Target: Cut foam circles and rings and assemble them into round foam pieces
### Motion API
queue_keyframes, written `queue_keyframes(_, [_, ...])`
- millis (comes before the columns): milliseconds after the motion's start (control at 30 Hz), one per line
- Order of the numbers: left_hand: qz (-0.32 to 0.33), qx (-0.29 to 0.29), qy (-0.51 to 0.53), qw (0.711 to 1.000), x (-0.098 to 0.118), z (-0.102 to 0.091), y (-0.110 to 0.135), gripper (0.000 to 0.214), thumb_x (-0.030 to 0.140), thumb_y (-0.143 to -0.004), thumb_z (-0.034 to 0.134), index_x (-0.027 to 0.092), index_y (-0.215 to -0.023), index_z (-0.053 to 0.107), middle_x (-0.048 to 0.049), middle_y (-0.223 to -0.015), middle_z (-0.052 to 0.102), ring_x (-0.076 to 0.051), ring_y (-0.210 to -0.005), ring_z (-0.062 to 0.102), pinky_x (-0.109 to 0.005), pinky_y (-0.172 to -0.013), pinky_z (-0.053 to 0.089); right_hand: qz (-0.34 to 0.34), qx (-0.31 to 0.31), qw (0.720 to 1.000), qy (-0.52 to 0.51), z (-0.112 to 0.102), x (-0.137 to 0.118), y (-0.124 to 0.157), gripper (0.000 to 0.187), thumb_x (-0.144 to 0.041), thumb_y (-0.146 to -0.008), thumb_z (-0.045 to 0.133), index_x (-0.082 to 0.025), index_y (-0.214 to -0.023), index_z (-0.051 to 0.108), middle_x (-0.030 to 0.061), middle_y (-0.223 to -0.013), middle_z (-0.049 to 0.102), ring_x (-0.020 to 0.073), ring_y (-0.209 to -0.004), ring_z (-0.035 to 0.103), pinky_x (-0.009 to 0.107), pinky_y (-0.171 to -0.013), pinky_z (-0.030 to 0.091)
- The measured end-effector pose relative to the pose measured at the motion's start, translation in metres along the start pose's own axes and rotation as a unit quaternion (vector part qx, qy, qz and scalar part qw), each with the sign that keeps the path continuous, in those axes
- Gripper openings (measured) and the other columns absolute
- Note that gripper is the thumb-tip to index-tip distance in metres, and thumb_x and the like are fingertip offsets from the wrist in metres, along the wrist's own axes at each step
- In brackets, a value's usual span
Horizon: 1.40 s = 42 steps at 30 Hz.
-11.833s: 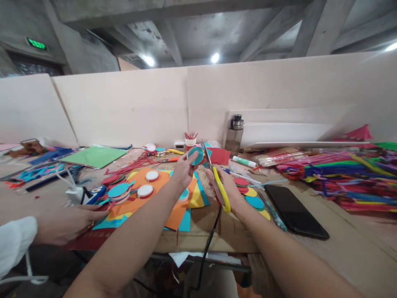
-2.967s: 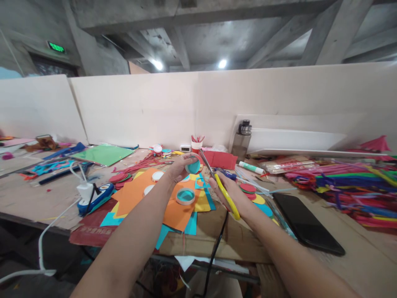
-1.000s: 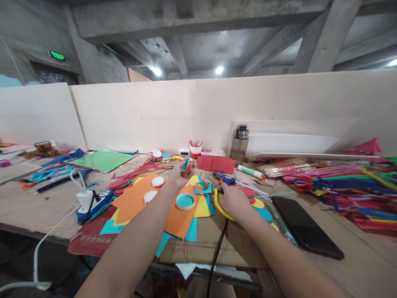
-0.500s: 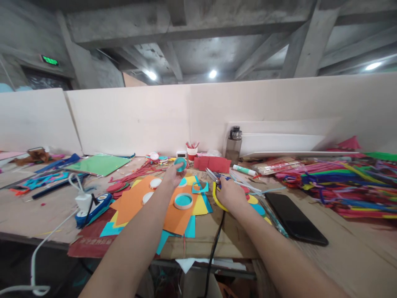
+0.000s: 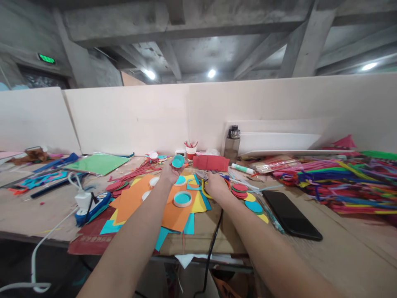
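Note:
My left hand (image 5: 170, 173) is closed on a round teal paper piece (image 5: 178, 161), raised over the far edge of the orange sheets. Farther right, my right hand (image 5: 216, 185) is closed around a pair of scissors (image 5: 203, 175), whose blurred metal blades point away to the left. A yellow loop (image 5: 204, 191) curves by its fingers; I cannot tell whether it belongs to the scissors. Below both hands, a white ring (image 5: 190, 200) with teal inside lies on orange paper (image 5: 175, 217). A blue cut-out scrap (image 5: 194, 186) with a round hole rests left of the right hand.
Red discs (image 5: 239, 188) and blue discs (image 5: 253, 207) lie to the right, beside a black phone (image 5: 290, 215). A bottle (image 5: 232, 145), glue stick (image 5: 242, 168) and red-and-white cup (image 5: 191, 152) stand or lie behind. A power strip (image 5: 96, 207) is at left, pipe cleaners (image 5: 338, 182) at right.
My right hand has moved left with the scissors, uncovering more of the coloured discs. My left hand has tilted the teal piece and shifted it slightly left.

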<state>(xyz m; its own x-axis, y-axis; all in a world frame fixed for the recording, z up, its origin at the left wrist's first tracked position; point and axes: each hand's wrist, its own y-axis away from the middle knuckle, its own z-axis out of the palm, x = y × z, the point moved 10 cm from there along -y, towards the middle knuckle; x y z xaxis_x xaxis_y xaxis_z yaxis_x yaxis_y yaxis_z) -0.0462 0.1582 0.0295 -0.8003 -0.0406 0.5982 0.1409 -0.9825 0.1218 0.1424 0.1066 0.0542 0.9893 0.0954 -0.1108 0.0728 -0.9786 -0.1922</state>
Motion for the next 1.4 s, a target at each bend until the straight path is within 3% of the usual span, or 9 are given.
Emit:
queue_keyframes(267, [0.020,0.027,0.023,0.999,0.007,-0.009,-0.003,0.014,0.025,-0.089,0.051,0.014,-0.084,0.059,-0.0043,-0.069,0.066,-0.015,-0.066,0.066,-0.024,-0.056,0.055,-0.087,0.034,0.995,0.027,-0.010,-0.025,0.010,0.037,-0.033,-0.088,0.049,-0.017,-0.121,0.058,0.0179,-0.124,0.055,0.0348,-0.116,0.044,0.046,-0.091,0.033])
queue_keyframes(433, [0.017,0.029,0.020,0.999,0.006,-0.010,-0.003,0.012,0.023,-0.086,0.054,0.014,-0.083,0.060,-0.0050,-0.069,0.066,-0.017,-0.066,0.066,-0.026,-0.056,0.056,-0.179,-0.001,0.983,0.025,0.020,-0.049,0.012,0.026,-0.034,-0.088,0.050,-0.021,-0.104,0.065,0.0129,-0.123,0.058,0.0316,-0.116,0.041,0.044,-0.092,0.029])
queue_keyframes(633, [0.013,0.024,0.018,0.999,0.004,-0.007,-0.004,0.014,0.024,-0.087,0.052,0.013,-0.084,0.060,-0.0061,-0.069,0.066,-0.017,-0.068,0.067,-0.025,-0.055,0.055,-0.154,0.005,0.988,0.002,0.024,-0.046,0.000,0.031,-0.022,-0.093,0.036,-0.015,-0.108,0.062,0.0159,-0.116,0.060,0.0274,-0.112,0.045,0.041,-0.090,0.027])
queue_keyframes(833, [0.029,0.035,0.028,0.999,0.010,-0.011,-0.007,0.015,0.029,-0.086,0.054,0.015,-0.084,0.058,-0.0040,-0.070,0.065,-0.018,-0.069,0.067,-0.029,-0.060,0.057,-0.178,-0.034,0.983,-0.036,0.027,-0.047,-0.002,0.024,-0.036,-0.082,0.059,-0.021,-0.101,0.066,0.0094,-0.122,0.058,0.0292,-0.116,0.042,0.040,-0.090,0.028])
queue_keyframes(1000, [0.026,0.045,0.039,0.998,0.011,-0.012,-0.006,0.018,0.033,-0.088,0.051,0.016,-0.087,0.059,-0.0049,-0.073,0.066,-0.018,-0.072,0.068,-0.029,-0.062,0.057,-0.189,-0.032,0.979,-0.071,0.029,-0.058,0.007,0.015,-0.024,-0.083,0.056,-0.015,-0.089,0.066,0.0152,-0.111,0.062,0.0304,-0.117,0.042,0.046,-0.097,0.022])
queue_keyframes(1167, [0.026,0.026,0.043,0.998,0.013,-0.007,-0.005,0.018,0.030,-0.089,0.051,0.015,-0.089,0.060,-0.0061,-0.072,0.066,-0.019,-0.071,0.068,-0.026,-0.056,0.056,-0.136,-0.016,0.976,-0.172,0.015,-0.048,-0.004,0.015,-0.019,-0.086,0.046,-0.013,-0.090,0.059,0.0126,-0.097,0.064,0.0228,-0.097,0.054,0.039,-0.088,0.036])
queue_keyframes(1333, [0.024,0.028,0.046,0.998,0.012,-0.009,-0.007,0.018,0.029,-0.088,0.052,0.014,-0.091,0.061,-0.0064,-0.073,0.067,-0.018,-0.071,0.068,-0.026,-0.059,0.057,-0.160,-0.052,0.940,-0.298,-0.024,-0.035,0.001,0.021,-0.028,-0.091,0.038,-0.014,-0.090,0.053,0.0053,-0.089,0.064,0.0127,-0.080,0.058,0.024,-0.073,0.045])
queue_keyframes(1367, [0.025,0.025,0.043,0.998,0.013,-0.009,-0.008,0.017,0.028,-0.087,0.053,0.014,-0.091,0.061,-0.0061,-0.072,0.067,-0.018,-0.071,0.068,-0.026,-0.059,0.057,-0.189,-0.083,0.922,-0.328,-0.033,-0.037,0.011,0.018,-0.029,-0.089,0.042,-0.015,-0.087,0.054,0.0029,-0.087,0.065,0.0116,-0.079,0.059,0.023,-0.073,0.045])
queue_keyframes(1400, [0.026,0.021,0.039,0.999,0.013,-0.008,-0.008,0.015,0.027,-0.086,0.054,0.015,-0.091,0.062,-0.0057,-0.072,0.067,-0.017,-0.071,0.068,-0.026,-0.059,0.056,-0.242,-0.164,0.869,-0.398,-0.039,-0.048,0.028,0.016,-0.030,-0.086,0.049,-0.015,-0.086,0.055,0.0024,-0.086,0.065,0.0120,-0.080,0.060,0.024,-0.075,0.046])
